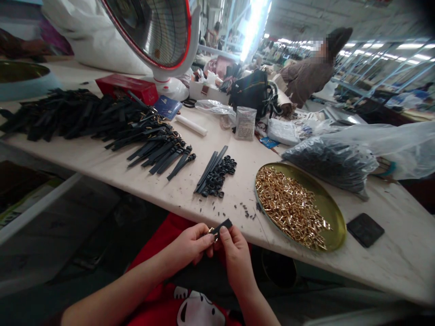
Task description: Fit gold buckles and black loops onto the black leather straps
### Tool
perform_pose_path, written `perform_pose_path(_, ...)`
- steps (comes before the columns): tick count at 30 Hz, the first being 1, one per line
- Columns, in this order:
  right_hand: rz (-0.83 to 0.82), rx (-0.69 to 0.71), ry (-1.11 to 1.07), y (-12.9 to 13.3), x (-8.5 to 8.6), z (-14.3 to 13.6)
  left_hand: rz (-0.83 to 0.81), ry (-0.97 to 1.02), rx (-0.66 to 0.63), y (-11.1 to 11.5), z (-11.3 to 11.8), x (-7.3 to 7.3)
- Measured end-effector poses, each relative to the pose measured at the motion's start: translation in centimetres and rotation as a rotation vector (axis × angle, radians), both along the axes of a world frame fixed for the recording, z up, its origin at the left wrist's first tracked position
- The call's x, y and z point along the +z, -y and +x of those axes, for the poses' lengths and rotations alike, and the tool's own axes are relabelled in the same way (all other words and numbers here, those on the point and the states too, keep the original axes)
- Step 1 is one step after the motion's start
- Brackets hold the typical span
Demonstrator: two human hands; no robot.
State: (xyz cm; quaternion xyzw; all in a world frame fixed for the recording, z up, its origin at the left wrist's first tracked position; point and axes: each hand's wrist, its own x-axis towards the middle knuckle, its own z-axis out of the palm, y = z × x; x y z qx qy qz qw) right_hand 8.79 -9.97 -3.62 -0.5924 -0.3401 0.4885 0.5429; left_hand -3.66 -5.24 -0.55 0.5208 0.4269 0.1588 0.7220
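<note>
My left hand (192, 244) pinches a small gold buckle (211, 230) between thumb and fingers at the table's front edge. Against it, my right hand (237, 250) grips a short black strap (224, 224), thumb pressed on top. Strap and buckle touch; whether the strap passes through the buckle is hidden by my fingers. On the table beyond lie a few loose black straps (208, 168) beside a heap of small black loops (217, 179). To the right, gold buckle parts (288, 203) fill much of a round tray (335, 224).
A long pile of black straps with gold fittings (84, 115) covers the table's left side. Behind it stand a red box (127, 88) and a round heater (168, 88). A dark flat pad (365, 229) and a filled plastic bag (329, 160) lie right. Another person (306, 77) stands beyond.
</note>
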Motion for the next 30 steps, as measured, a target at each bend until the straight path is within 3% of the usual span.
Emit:
perform_pose_path(4,0.052,-0.033,0.273,-0.1,-0.2,0.1,-0.01,-0.006,0.052,0.4,0.3,-0.4)
perform_pose_path(7,0.041,-0.018,0.331,0.0,-0.4,0.1,-0.007,-0.05,0.044,0.6,0.4,-0.7)
perform_pose_path(12,0.167,0.022,0.468,0.5,-0.6,0.6,0.229,-0.176,0.073,0.6,0.4,-0.4)
perform_pose_path(14,0.152,0.047,0.423,0.5,-0.6,0.9,0.284,-0.196,0.049,0.5,0.3,-0.4)
perform_pose_path(18,-0.005,0.096,0.113,-0.3,-0.5,1.3,0.234,-0.182,-0.061,-0.4,0.0,-0.6)
perform_pose_path(23,-0.041,0.253,-0.025,-2.5,-0.1,2.1,0.168,-0.148,0.056,-2.4,0.0,-0.8)
perform_pose_path(25,-0.047,0.381,0.038,-4.0,0.2,3.1,0.184,-0.093,0.054,-3.1,0.0,-0.9)
perform_pose_path(27,-0.038,0.408,0.187,-6.0,0.6,4.3,0.193,-0.08,0.025,-3.7,0.1,-1.2)
perform_pose_path(30,0.008,0.223,0.606,-9.5,0.6,5.4,0.187,-0.136,0.078,-4.4,0.2,-1.9)
